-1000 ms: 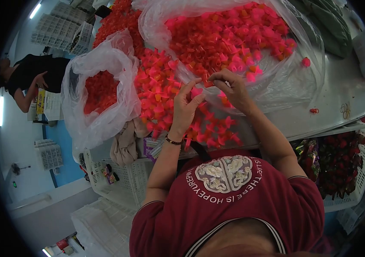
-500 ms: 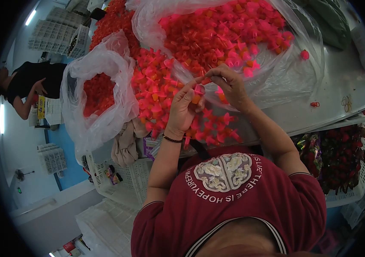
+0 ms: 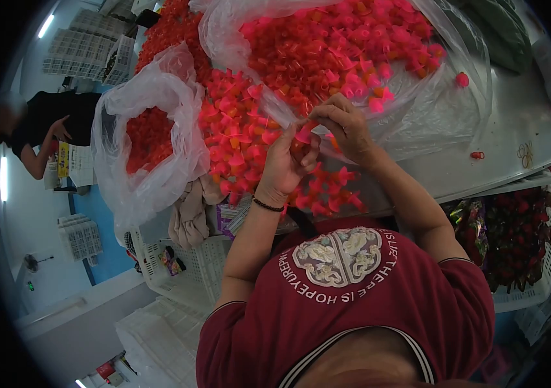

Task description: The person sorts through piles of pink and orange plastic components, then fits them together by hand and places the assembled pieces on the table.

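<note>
Left hand (image 3: 286,163) cupped around pink piece (image 3: 302,134), steadying; right hand (image 3: 345,125) pinching its top, frame centre, over pile (image 3: 243,139) on bench (image 3: 482,129).

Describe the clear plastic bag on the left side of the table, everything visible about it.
The plastic bag is thin, clear and crinkled, its mouth open and puffed upward. It holds a heap of small red pieces. It sits at the table's left edge, against the loose pile of pink-red pieces, above a beige cloth. No hand touches it.
</note>
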Demonstrator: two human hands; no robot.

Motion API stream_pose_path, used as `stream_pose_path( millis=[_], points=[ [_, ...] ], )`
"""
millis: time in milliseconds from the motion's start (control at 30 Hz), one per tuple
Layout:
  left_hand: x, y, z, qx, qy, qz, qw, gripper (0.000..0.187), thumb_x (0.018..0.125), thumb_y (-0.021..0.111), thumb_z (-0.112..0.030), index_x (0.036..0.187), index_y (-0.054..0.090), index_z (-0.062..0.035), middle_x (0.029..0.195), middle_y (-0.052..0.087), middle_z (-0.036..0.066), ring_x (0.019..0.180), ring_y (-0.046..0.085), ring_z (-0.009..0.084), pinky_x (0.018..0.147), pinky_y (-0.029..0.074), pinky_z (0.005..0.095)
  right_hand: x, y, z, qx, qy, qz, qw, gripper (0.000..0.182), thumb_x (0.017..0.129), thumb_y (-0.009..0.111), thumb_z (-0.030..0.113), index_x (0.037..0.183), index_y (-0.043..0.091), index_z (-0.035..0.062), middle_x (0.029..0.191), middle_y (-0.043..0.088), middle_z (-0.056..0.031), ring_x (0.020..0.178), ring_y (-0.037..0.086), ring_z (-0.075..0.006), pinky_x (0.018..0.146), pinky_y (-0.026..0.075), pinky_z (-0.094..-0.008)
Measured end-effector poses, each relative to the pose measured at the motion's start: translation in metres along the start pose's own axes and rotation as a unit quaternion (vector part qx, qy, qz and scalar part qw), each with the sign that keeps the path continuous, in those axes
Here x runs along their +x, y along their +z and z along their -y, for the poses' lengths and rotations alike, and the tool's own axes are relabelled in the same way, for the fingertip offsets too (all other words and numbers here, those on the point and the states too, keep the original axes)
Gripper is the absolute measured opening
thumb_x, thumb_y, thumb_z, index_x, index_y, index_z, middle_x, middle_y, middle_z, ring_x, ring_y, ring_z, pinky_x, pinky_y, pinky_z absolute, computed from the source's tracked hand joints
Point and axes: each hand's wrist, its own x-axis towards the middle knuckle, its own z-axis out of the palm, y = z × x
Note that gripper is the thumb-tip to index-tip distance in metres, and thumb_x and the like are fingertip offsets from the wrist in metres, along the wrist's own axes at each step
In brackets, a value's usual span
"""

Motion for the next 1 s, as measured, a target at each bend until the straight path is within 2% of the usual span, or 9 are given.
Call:
stream_pose_path(
  millis=[100,167,367,667,767,800,900,967,1000],
  points=[
    [-0.003,0.009,0.000,0.046,0.010,-0.062,0.997,0.038,0.102,0.043,-0.041,0.124,0.055,-0.0120,0.085,0.058,0.005,0.058,0.043,0.0103,0.051,0.033,0.0224,0.002,-0.004,0.001,-0.016,-0.018,0.027,0.999,0.016,0.081,0.062,-0.005,0.096,0.065,0.0005,0.089,0.060,-0.0101,0.081,0.060,-0.0229,0.070,0.049,-0.0319],
    [-0.004,0.014,-0.001,0.242,0.058,-0.121,0.961,0.041,0.102,0.041,-0.043,0.120,0.056,-0.0095,0.076,0.056,0.002,0.055,0.042,0.0070,0.049,0.031,0.0212,0.002,-0.004,0.001,-0.026,-0.034,0.049,0.998,0.014,0.082,0.062,-0.004,0.095,0.065,0.0004,0.090,0.060,-0.0102,0.082,0.060,-0.0232,0.071,0.049,-0.0326],
    [0.001,0.016,0.005,0.353,0.147,-0.131,0.915,0.044,0.102,0.039,-0.044,0.115,0.057,-0.0063,0.067,0.049,-0.004,0.052,0.036,0.0027,0.046,0.027,0.0197,-0.002,0.003,0.009,0.055,0.085,0.089,0.991,0.012,0.083,0.058,-0.005,0.094,0.063,-0.0008,0.090,0.061,-0.0110,0.084,0.061,-0.0230,0.075,0.049,-0.0324],
    [-0.005,0.016,0.002,0.316,0.128,-0.136,0.930,0.040,0.102,0.044,-0.041,0.121,0.053,-0.0073,0.066,0.047,-0.005,0.051,0.035,0.0018,0.044,0.025,0.0188,-0.015,0.022,0.000,0.191,0.197,0.065,0.959,0.010,0.089,0.055,-0.002,0.097,0.060,-0.0013,0.080,0.058,-0.0092,0.080,0.058,-0.0131,0.072,0.046,-0.0273],
    [-0.007,0.015,-0.004,0.316,0.125,-0.133,0.931,0.039,0.101,0.046,-0.039,0.123,0.052,-0.0073,0.066,0.047,-0.005,0.052,0.038,0.0020,0.044,0.027,0.0188,-0.012,0.017,0.003,0.087,0.196,0.089,0.973,0.007,0.089,0.057,0.003,0.093,0.058,-0.0020,0.077,0.056,-0.0111,0.074,0.057,-0.0161,0.067,0.046,-0.0300],
    [-0.007,0.014,-0.003,0.316,0.126,-0.129,0.931,0.039,0.101,0.046,-0.039,0.123,0.052,-0.0073,0.066,0.047,-0.005,0.052,0.038,0.0020,0.044,0.027,0.0188,-0.011,0.018,0.001,0.068,0.197,0.121,0.971,0.011,0.090,0.059,0.009,0.091,0.058,-0.0015,0.079,0.058,-0.0132,0.075,0.058,-0.0237,0.068,0.045,-0.0357],
    [-0.005,0.010,-0.009,0.381,0.167,-0.128,0.900,0.036,0.100,0.049,-0.035,0.124,0.052,-0.0075,0.066,0.046,-0.005,0.052,0.037,0.0009,0.045,0.027,0.0179,-0.007,0.019,0.003,0.015,0.153,0.141,0.978,0.016,0.089,0.061,0.016,0.086,0.058,0.0001,0.079,0.059,-0.0148,0.077,0.058,-0.0322,0.071,0.044,-0.0423],
    [-0.010,0.000,-0.031,0.421,0.184,-0.172,0.871,0.037,0.096,0.056,-0.028,0.125,0.051,-0.0062,0.077,0.055,0.001,0.066,0.051,0.0064,0.056,0.041,0.0212,-0.006,0.018,0.000,-0.021,0.117,0.127,0.985,0.017,0.088,0.061,0.017,0.083,0.057,0.0012,0.078,0.059,-0.0142,0.078,0.057,-0.0329,0.072,0.044,-0.0431],
    [-0.008,-0.019,-0.045,0.523,0.259,-0.230,0.779,0.040,0.093,0.060,-0.025,0.126,0.050,-0.0046,0.088,0.059,0.007,0.079,0.055,0.0121,0.068,0.044,0.0267,-0.006,0.016,-0.009,-0.079,0.051,0.103,0.990,0.013,0.085,0.064,0.015,0.085,0.058,0.0022,0.078,0.059,-0.0132,0.077,0.057,-0.0325,0.071,0.044,-0.0421]
  ],
)
